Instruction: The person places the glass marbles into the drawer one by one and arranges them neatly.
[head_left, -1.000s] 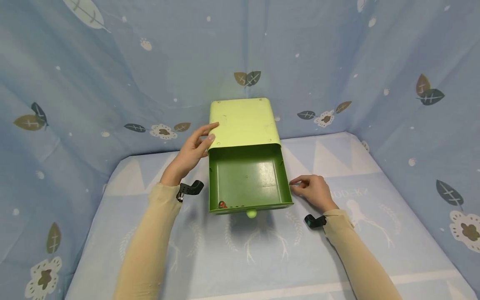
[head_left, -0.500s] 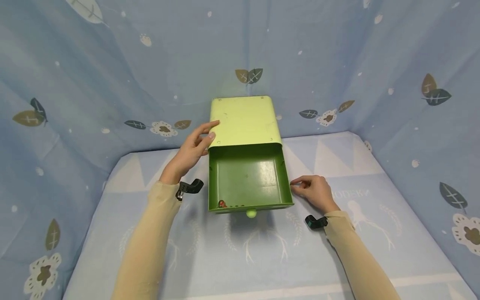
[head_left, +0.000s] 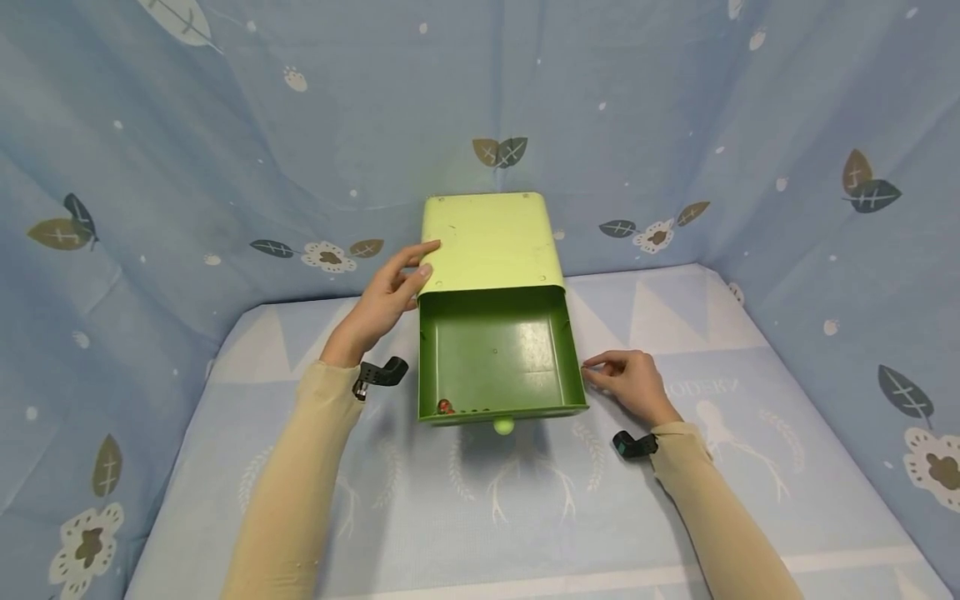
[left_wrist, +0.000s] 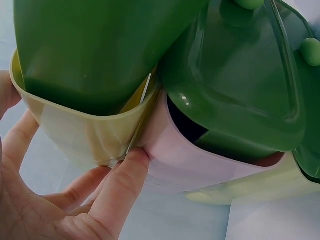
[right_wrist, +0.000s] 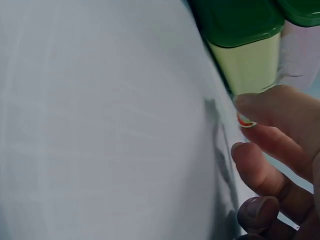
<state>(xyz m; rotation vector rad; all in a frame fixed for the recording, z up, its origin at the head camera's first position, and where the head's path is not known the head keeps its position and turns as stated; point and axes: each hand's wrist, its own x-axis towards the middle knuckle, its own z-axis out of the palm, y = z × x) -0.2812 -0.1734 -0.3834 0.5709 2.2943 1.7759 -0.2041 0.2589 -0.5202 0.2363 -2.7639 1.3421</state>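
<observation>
A light-green drawer box point(head_left: 491, 242) has its dark-green drawer point(head_left: 495, 354) pulled out toward me. Small red pieces point(head_left: 446, 407) lie in the drawer's front left corner. My left hand point(head_left: 378, 304) rests against the box's left side, fingers spread and fairly straight; in the left wrist view a fingertip point(left_wrist: 137, 155) touches the pink box point(left_wrist: 210, 160) below. To the right of the drawer, my right hand point(head_left: 626, 383) has its thumb and forefinger close together. Between them the right wrist view shows a small red-and-white piece point(right_wrist: 245, 121), mostly hidden.
More boxes with green drawers are stacked below the top one; a green knob point(left_wrist: 311, 51) belongs to a lower one. The light-green knob point(head_left: 503, 426) sticks out at the drawer front. A patterned cloth point(head_left: 480, 542) covers the table; a blue curtain point(head_left: 360, 108) hangs behind.
The view has shifted very slightly. Both hands, the box and the drawer stay where they were.
</observation>
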